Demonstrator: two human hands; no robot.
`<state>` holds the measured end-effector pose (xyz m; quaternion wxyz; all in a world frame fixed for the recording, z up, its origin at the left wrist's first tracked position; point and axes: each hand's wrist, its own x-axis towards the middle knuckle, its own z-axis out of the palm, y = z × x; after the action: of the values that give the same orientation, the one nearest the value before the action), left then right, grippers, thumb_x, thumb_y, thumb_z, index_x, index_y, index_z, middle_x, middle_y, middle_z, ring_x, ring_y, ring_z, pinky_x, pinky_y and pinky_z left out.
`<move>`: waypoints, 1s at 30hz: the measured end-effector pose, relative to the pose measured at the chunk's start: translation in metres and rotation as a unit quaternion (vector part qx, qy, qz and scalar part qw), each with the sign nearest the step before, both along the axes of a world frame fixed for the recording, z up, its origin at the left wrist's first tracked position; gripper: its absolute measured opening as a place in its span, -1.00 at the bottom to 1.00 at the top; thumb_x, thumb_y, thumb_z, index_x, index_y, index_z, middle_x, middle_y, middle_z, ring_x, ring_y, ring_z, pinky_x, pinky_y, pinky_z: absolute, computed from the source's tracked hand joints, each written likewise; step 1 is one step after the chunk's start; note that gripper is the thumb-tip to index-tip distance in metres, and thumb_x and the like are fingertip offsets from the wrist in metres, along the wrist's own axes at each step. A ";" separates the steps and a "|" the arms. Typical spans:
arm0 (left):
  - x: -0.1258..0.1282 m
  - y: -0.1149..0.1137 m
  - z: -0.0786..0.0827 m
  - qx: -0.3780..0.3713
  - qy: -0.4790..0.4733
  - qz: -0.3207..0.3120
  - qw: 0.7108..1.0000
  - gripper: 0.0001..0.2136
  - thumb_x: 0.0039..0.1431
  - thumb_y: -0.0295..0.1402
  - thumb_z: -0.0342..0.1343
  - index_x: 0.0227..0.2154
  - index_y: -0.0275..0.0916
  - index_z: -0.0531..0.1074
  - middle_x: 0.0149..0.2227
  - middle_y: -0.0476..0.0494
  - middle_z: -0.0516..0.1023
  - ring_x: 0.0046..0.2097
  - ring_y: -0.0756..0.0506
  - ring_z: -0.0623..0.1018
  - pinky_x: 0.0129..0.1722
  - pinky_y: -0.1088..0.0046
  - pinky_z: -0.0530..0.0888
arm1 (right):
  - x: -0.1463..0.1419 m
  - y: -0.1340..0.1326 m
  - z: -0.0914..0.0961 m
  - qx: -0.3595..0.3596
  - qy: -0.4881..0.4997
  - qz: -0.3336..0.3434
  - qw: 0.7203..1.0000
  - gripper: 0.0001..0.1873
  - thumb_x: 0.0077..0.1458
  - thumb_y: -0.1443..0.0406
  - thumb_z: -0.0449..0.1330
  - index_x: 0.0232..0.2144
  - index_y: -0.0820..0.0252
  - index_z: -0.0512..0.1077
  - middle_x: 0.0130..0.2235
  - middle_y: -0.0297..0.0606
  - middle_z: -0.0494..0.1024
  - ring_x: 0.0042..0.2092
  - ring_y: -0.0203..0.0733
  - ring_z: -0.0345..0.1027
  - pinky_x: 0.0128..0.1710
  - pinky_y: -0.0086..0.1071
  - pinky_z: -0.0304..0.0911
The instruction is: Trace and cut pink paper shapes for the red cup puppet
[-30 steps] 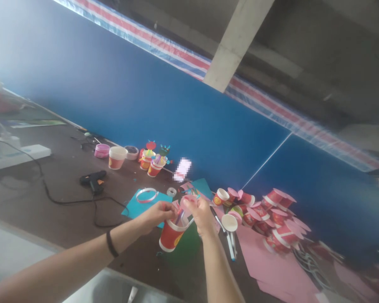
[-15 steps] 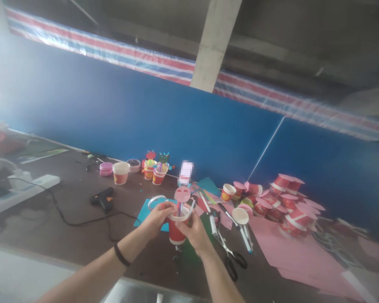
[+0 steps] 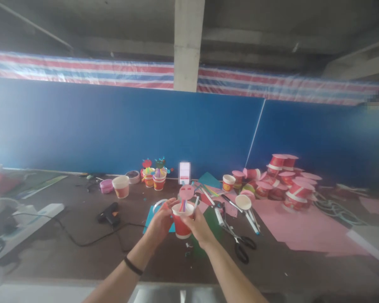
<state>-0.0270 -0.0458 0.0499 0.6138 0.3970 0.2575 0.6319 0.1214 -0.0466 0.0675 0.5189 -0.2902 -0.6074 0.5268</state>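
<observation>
A red paper cup [image 3: 182, 225] with a white rim stands upright between my hands, just above or on the table; I cannot tell which. Out of its top rises a pink paper disc [image 3: 186, 192] with small red marks, on coloured strips. A white strip [image 3: 196, 203] sticks up at the right of the rim. My right hand [image 3: 199, 227] grips the cup's right side, thumb across the front. Against the left side rests my left hand [image 3: 161, 219], its fingers fairly straight along the wall near the rim. A dark band circles the left wrist.
A glue gun [image 3: 110, 215] with its cord lies left. Scissors [image 3: 241, 246], a white marker [image 3: 219, 216] and pink paper [image 3: 287, 227] lie right. Stacked red cups [image 3: 298, 193] stand beyond. Two decorated cups [image 3: 159, 182] and a phone-like screen [image 3: 185, 172] are at the back.
My head view has levelled out. My left hand has slid from pinching at the rim to lying along the cup's left side. My right hand keeps its grip.
</observation>
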 end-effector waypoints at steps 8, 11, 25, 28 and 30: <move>-0.023 -0.002 0.007 0.058 0.264 -0.003 0.963 -0.70 0.09 -0.30 0.05 -0.10 -0.22 0.42 -0.06 -0.21 0.42 -0.07 -0.16 0.40 -0.12 0.35 0.34 | 0.020 0.007 -0.001 -0.024 0.029 0.055 0.998 -0.58 -0.09 0.22 0.23 -0.12 0.16 0.37 -0.12 -0.22 0.49 -0.06 -0.02 0.32 -0.02 -0.12 0.16; -0.026 0.000 0.024 0.107 0.355 0.006 0.929 -0.72 0.06 -0.26 0.08 -0.18 -0.24 0.49 -0.07 -0.23 0.39 -0.15 -0.14 0.41 -0.24 0.41 0.37 | 0.026 0.005 0.003 -0.016 0.051 0.104 0.993 -0.58 -0.08 0.21 0.22 -0.12 0.18 0.36 -0.14 -0.20 0.50 -0.07 -0.01 0.33 -0.04 -0.12 0.17; -0.019 0.028 0.029 0.110 0.413 -0.053 0.902 -0.59 0.05 -0.21 0.10 -0.05 -0.30 0.40 -0.59 -0.01 0.38 -0.55 0.07 0.27 -0.53 0.56 0.24 | 0.031 0.020 0.003 0.034 0.007 0.099 0.994 -0.60 0.01 0.22 0.17 -0.07 0.16 0.30 -0.08 -0.19 0.45 -0.05 -0.05 0.32 -0.09 -0.18 0.23; -0.026 0.038 0.024 0.084 0.357 -0.115 0.923 -0.51 -0.08 -0.22 0.21 -0.05 -0.33 0.39 -0.47 -0.10 0.46 -0.57 0.08 0.32 -0.55 0.55 0.27 | 0.033 0.026 0.001 0.058 -0.027 0.084 0.994 -0.55 -0.04 0.21 0.23 -0.07 0.16 0.30 -0.08 -0.20 0.44 -0.04 -0.05 0.31 -0.07 -0.19 0.21; -0.032 0.045 0.024 0.061 0.345 -0.163 0.922 -0.50 -0.15 -0.23 0.26 -0.10 -0.35 0.41 -0.47 -0.12 0.48 -0.58 0.07 0.36 -0.57 0.54 0.30 | 0.033 0.031 0.000 0.067 -0.045 0.084 0.993 -0.52 -0.08 0.21 0.26 -0.07 0.15 0.30 -0.10 -0.21 0.44 -0.04 -0.06 0.30 -0.05 -0.20 0.19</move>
<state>-0.0594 -0.0010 0.0741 0.5560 0.6638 0.3462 0.3610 0.1541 -0.0159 0.0675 0.4632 -0.2258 -0.6862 0.5134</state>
